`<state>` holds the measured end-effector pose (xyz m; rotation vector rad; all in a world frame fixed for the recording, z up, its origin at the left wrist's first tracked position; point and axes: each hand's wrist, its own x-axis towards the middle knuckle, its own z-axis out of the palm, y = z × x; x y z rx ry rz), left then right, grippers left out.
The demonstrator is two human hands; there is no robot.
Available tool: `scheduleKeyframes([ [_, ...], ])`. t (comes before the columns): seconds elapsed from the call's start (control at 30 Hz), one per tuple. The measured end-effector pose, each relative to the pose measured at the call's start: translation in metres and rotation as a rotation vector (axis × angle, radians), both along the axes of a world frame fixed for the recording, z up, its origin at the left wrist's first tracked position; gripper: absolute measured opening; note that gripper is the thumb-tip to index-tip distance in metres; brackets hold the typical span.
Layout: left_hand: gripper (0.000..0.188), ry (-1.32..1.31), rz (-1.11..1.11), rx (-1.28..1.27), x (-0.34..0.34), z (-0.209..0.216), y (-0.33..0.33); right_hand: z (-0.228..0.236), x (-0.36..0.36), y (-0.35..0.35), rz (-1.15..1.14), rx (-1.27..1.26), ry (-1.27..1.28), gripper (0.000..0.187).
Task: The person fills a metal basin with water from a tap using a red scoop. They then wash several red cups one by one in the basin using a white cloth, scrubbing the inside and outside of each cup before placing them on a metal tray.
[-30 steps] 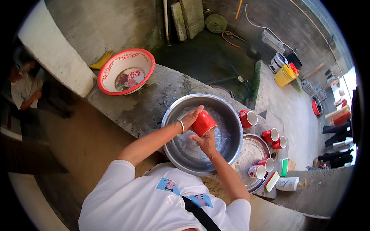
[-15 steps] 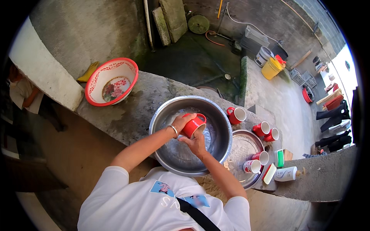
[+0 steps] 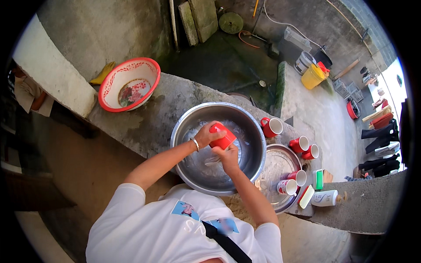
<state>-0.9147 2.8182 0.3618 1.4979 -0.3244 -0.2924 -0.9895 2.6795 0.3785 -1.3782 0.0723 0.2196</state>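
Red cup point(image 3: 222, 137) sits over the middle of the steel basin point(image 3: 184, 131), held between my two hands above a shallow pool of water. A second ago it was higher and further right in the basin with its mouth tipped more my way; now it has come down and in, so I judge the washing is in full swing rather than ending.

Far left, a red-rimmed bowl point(image 3: 128, 83) rests on the concrete ledge point(image 3: 153, 118), with a yellow glove point(image 3: 102, 73) just beyond it; neither has moved.

My left hand point(image 3: 206, 133) wraps the cup from the far side, fingers curled closed around its wall, a bracelet on the wrist. My right hand point(image 3: 228, 157) presses up from the near side, fingers bent against the cup's lower edge; I cannot tell whether they grip it or only rub it. Something pale lies in the water just left of that hand, too blurred to name.

Right of the basin, one red mug point(image 3: 272, 127) stands on the ledge, touching nothing. Further right, two more mugs point(image 3: 305, 147) stand close together beyond the steel tray point(image 3: 274, 168), and two mugs point(image 3: 293, 182) lie in it. Near right, a green-and-yellow sponge point(image 3: 319, 179), a yellow bar point(image 3: 306, 196) and a white bottle point(image 3: 325, 198) lie on their sides. All of these stay where they were.
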Motion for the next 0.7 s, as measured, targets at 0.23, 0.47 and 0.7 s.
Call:
scheduleKeyframes([
  [0.23, 0.052, 0.517, 0.186, 0.067, 0.008, -0.014, 0.0, -0.031, 0.016, -0.034, 0.391, -1.235, -1.006, 0.039],
  [0.47, 0.073, 0.686, 0.347, 0.158, 0.024, -0.048, 0.004, -0.024, -0.008, -0.045, 0.406, -1.76, -0.45, 0.042],
  [0.7, 0.086, 0.74, 0.433, 0.12, 0.031, -0.052, -0.013, -0.089, 0.053, -0.03, 0.158, -0.504, -0.288, 0.04],
])
